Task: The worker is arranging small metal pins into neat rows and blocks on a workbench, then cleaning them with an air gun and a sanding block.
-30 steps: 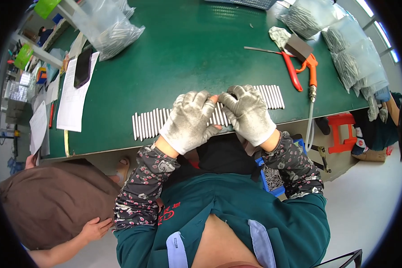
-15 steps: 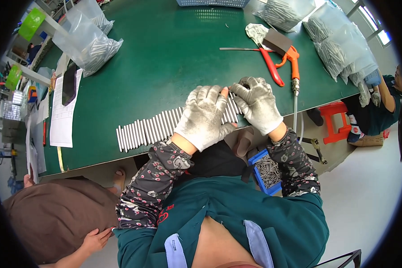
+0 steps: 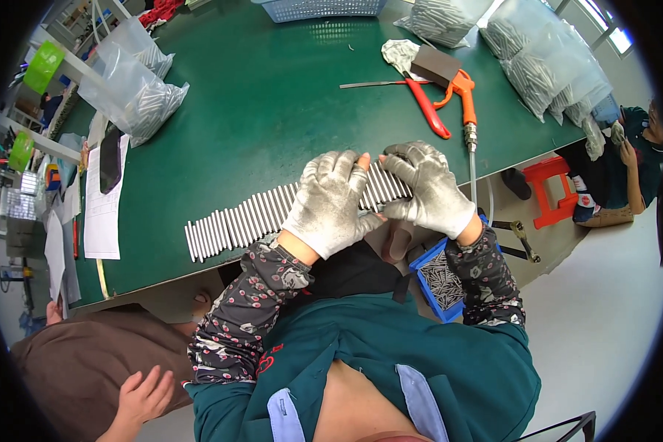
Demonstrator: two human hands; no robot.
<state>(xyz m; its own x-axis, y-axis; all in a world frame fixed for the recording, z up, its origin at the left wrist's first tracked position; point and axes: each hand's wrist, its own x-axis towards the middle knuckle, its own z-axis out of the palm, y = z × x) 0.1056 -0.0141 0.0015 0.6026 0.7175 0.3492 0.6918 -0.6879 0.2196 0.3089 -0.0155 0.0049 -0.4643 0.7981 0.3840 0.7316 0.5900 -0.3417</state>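
**Gloved hands on a row of metal rods**

Green covers the whole surface point(image 3: 272, 110), which carries things on every side. Far to the left of the fingers lie a white paper sheet point(image 3: 102, 202) and a clear bag of rods point(image 3: 136, 96). Closer, the row of thin grey metal rods point(image 3: 236, 221) starts left of the fingers and runs to the right under both hands, lying side by side like a fence, close to the near edge of the surface. The rods look straight, smooth and equal in length, each touching the next.

The left hand point(image 3: 331, 202), in a grey glove, lies flat on the row with its fingers spread and pressing, not closed around anything. The right hand point(image 3: 427, 188) bends its fingers over the right end of the row; whether it pinches some rods, I cannot tell.

Beyond the right fingers lie red-handled pliers point(image 3: 427, 110) and an orange air gun point(image 3: 460, 96). Below them, under the edge, hangs a blue bin of small parts point(image 3: 438, 276).

I judge that the rods may roll off the near edge if the hands push unevenly, because they are round and loose.
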